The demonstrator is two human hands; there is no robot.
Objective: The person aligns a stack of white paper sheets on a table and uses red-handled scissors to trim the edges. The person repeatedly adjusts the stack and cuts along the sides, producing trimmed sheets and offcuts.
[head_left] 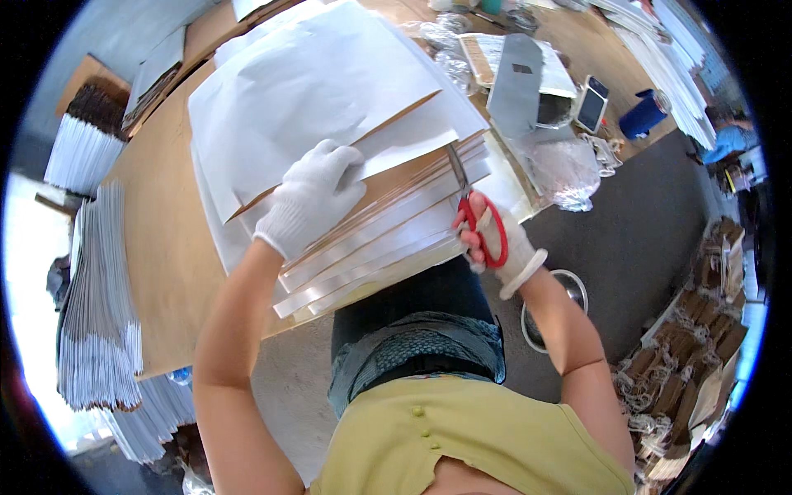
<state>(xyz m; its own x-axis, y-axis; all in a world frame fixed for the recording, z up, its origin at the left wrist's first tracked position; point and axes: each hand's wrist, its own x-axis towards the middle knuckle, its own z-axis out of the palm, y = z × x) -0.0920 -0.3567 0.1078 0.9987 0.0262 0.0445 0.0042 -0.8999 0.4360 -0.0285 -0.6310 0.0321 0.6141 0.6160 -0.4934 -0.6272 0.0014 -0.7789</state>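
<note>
My left hand (312, 198), in a white knit glove, lies at the near edge of the top white sheet (322, 74). Its fingers are curled over that edge; the fingertips are partly hidden. My right hand (503, 243), in a glove that leaves some fingertips bare, grips red-handled scissors (497, 239). The scissor blades point away from me and reach the right side of the stack. Beneath the top sheet, several white sheets with brown undersides (396, 219) lie fanned in steps toward me.
A grey metal plate (516, 87), a phone (591, 105), a dark blue cup (644, 114) and a clear plastic bundle (565, 173) lie right on the wooden table (165, 272). Folded white stacks (95, 305) stand left. A round white-rimmed container (584, 289) and tied brown bundles (681, 363) are at right.
</note>
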